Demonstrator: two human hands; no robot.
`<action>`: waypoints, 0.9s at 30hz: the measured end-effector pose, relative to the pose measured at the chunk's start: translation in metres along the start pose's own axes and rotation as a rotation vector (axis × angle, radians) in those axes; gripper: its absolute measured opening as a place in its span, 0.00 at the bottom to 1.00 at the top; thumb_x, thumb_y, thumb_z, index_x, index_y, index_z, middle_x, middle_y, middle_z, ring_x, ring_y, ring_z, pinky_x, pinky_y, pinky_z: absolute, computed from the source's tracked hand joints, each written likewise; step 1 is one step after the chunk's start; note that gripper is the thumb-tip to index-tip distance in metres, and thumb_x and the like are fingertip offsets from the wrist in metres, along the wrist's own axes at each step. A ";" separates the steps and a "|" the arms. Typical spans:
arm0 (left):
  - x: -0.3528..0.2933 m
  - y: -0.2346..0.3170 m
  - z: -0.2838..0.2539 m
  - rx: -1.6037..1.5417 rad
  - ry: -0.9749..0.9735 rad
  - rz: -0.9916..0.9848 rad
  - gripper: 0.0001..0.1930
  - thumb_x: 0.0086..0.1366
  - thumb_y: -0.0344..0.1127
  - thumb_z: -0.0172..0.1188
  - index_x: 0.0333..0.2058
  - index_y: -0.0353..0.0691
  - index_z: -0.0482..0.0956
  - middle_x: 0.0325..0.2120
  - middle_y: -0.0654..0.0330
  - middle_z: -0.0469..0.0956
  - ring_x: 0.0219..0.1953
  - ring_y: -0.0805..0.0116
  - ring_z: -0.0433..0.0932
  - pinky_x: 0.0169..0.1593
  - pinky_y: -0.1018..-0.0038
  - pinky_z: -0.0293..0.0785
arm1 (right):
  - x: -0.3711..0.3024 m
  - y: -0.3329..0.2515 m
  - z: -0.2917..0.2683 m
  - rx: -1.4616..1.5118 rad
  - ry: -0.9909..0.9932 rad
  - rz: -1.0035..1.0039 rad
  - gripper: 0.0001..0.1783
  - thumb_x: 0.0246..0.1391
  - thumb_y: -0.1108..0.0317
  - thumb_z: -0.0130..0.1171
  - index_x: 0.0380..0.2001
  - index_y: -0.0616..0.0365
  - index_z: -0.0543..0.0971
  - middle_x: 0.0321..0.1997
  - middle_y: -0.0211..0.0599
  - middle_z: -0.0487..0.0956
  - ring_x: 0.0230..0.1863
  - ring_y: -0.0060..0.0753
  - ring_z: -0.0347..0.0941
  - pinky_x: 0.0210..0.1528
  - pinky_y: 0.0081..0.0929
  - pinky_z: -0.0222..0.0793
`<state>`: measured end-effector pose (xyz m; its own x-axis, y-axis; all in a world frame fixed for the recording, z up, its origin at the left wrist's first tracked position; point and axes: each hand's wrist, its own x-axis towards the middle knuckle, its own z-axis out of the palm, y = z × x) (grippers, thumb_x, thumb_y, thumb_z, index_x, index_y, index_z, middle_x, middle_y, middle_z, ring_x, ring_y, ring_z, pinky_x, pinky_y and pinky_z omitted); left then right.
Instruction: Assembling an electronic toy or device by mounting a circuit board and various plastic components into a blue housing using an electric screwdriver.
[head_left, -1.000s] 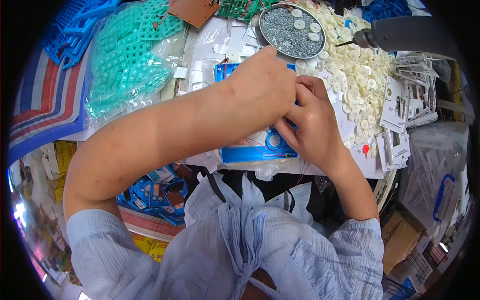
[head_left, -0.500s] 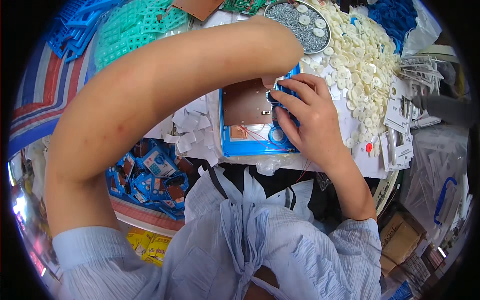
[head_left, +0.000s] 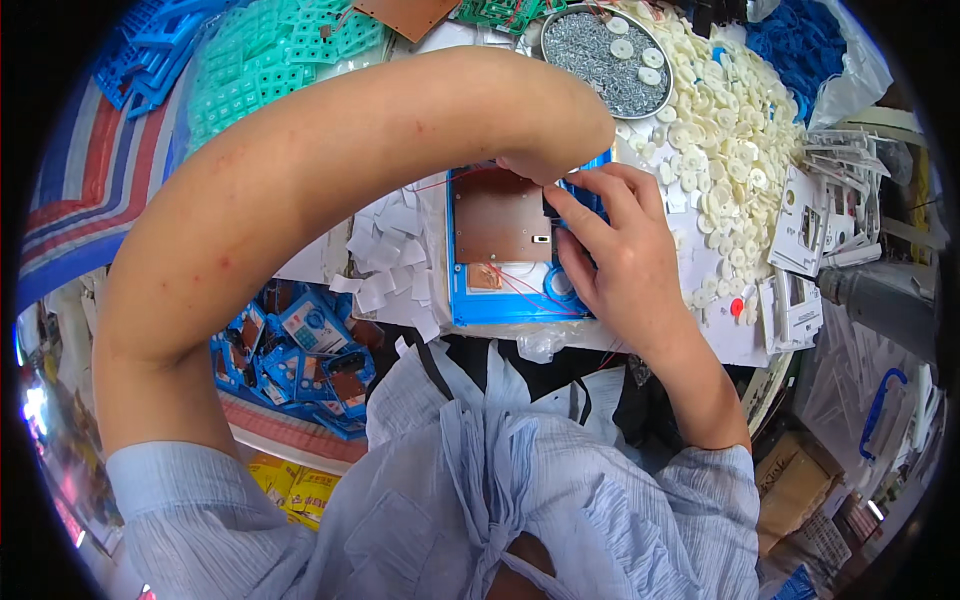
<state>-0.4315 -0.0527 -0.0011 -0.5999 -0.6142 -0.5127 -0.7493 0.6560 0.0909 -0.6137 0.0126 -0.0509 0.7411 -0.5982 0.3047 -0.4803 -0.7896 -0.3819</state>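
A blue plastic casing lies on the table in front of me with a brown circuit board in it. Thin red wires run across its lower part, beside a small copper-coloured piece. My right hand is at the casing's right side, fingers bent and thumb and index fingertips close together at the board's edge. What they pinch, if anything, is too small to make out. From the left my left arm arches over the casing. My left hand is at the board's upper edge, its fingers mostly hidden.
Behind the casing stand a round tin of screws and a heap of cream plastic discs. Green keypads lie at far left, white paper pieces nearer. Blue assembled units sit lower left. A grey cylindrical thing juts in from the right.
The table scene has shifted slightly right and down in view. My left hand has drawn back a little, baring more board and a red wire. The grey cylindrical thing at right sits lower.
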 end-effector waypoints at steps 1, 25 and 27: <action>-0.002 0.001 0.002 -0.016 0.055 0.020 0.07 0.51 0.31 0.69 0.28 0.35 0.88 0.27 0.47 0.85 0.31 0.52 0.86 0.37 0.63 0.83 | 0.000 -0.002 0.000 -0.013 -0.008 0.006 0.23 0.44 0.76 0.68 0.48 0.59 0.84 0.50 0.44 0.78 0.54 0.52 0.71 0.53 0.41 0.75; -0.060 -0.027 0.097 -0.667 0.997 -0.584 0.17 0.62 0.44 0.69 0.34 0.33 0.85 0.25 0.54 0.81 0.28 0.65 0.77 0.33 0.68 0.72 | 0.003 -0.015 -0.003 -0.151 -0.106 0.001 0.27 0.44 0.73 0.67 0.52 0.65 0.81 0.54 0.49 0.77 0.57 0.55 0.71 0.57 0.45 0.71; -0.060 -0.020 0.098 -0.733 0.927 -0.559 0.20 0.58 0.47 0.71 0.33 0.33 0.85 0.29 0.53 0.82 0.30 0.63 0.78 0.36 0.67 0.72 | 0.003 -0.016 -0.004 -0.148 -0.110 0.011 0.27 0.44 0.73 0.67 0.52 0.65 0.81 0.54 0.49 0.77 0.57 0.55 0.71 0.57 0.46 0.71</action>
<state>-0.3527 0.0141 -0.0560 0.0914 -0.9891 0.1157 -0.7595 0.0059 0.6505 -0.6060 0.0225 -0.0404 0.7787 -0.5944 0.2008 -0.5462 -0.7997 -0.2493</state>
